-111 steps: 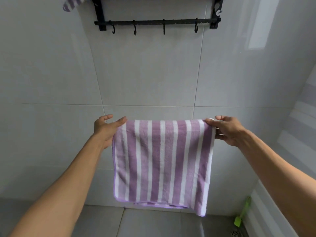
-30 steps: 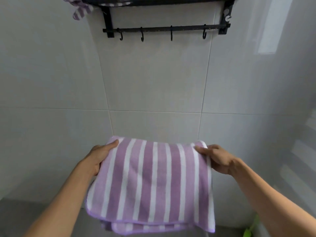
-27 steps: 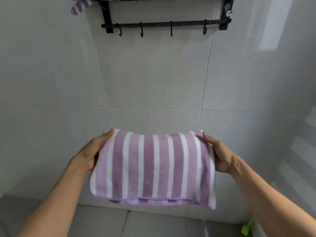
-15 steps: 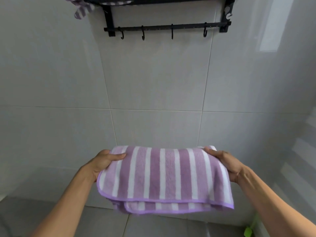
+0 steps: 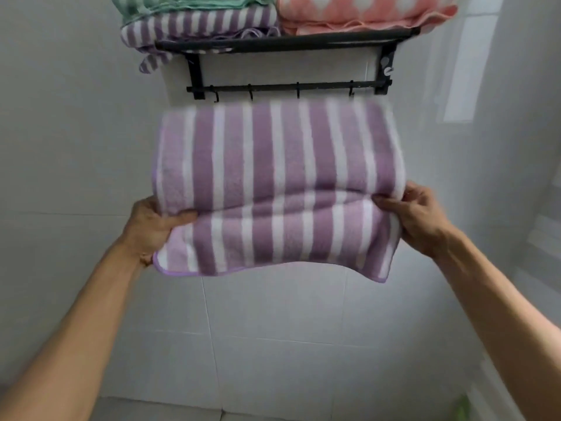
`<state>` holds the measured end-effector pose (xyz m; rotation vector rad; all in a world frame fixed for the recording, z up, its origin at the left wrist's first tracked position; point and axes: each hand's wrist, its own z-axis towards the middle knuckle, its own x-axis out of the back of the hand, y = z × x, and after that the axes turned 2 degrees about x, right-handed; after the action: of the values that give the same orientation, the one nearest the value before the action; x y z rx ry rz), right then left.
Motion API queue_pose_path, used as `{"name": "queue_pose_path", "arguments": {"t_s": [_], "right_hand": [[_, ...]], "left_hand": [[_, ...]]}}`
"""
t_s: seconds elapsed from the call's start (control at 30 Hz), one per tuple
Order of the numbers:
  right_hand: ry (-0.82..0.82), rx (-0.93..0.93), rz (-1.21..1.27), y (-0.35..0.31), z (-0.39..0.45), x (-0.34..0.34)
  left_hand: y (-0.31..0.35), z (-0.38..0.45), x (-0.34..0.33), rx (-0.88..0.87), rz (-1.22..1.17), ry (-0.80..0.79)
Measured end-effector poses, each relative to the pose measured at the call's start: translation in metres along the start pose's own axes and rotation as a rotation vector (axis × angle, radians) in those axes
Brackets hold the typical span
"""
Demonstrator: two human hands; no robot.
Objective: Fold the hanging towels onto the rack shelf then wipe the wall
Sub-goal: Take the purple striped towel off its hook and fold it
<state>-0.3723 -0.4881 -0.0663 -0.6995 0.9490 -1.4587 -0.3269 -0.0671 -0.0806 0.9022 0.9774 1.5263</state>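
A folded purple-and-white striped towel (image 5: 279, 189) is held up in front of the tiled wall, just below the black rack (image 5: 285, 44). My left hand (image 5: 151, 226) grips its left side, thumb on top. My right hand (image 5: 416, 217) pinches its right side. On the rack shelf lie a folded purple striped towel (image 5: 200, 25), a green striped one (image 5: 182, 4) on top of it, and a pink patterned one (image 5: 361, 10) to the right.
A black bar (image 5: 288, 86) with several bare hooks runs under the shelf. The grey tiled wall (image 5: 273, 329) fills the view; a side wall stands at the right, with a green object (image 5: 461, 408) low in the corner.
Both hands folded the towel smaller and lifted it towards the rack. The view tilted up, so the towels on the shelf now show.
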Motion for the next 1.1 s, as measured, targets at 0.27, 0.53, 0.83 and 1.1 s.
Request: {"name": "queue_pose_path", "arguments": {"t_s": [0.27,0.53,0.83,1.1], "right_hand": [[0.014,0.041,-0.195,0.009,-0.010,0.003],[-0.003,0.006,-0.311,0.025,-0.012,0.011],[-0.088,-0.323,-0.155,0.075,-0.022,0.033],[-0.102,-0.641,-0.294,0.136,-0.065,0.033]], "left_hand": [[0.020,0.007,-0.009,0.088,-0.129,0.011],[-0.017,-0.004,-0.002,0.406,-0.008,-0.145],[-0.066,-0.012,-0.001,0.575,-0.006,-0.148],[-0.122,-0.043,-0.009,0.805,-0.079,-0.136]]}}
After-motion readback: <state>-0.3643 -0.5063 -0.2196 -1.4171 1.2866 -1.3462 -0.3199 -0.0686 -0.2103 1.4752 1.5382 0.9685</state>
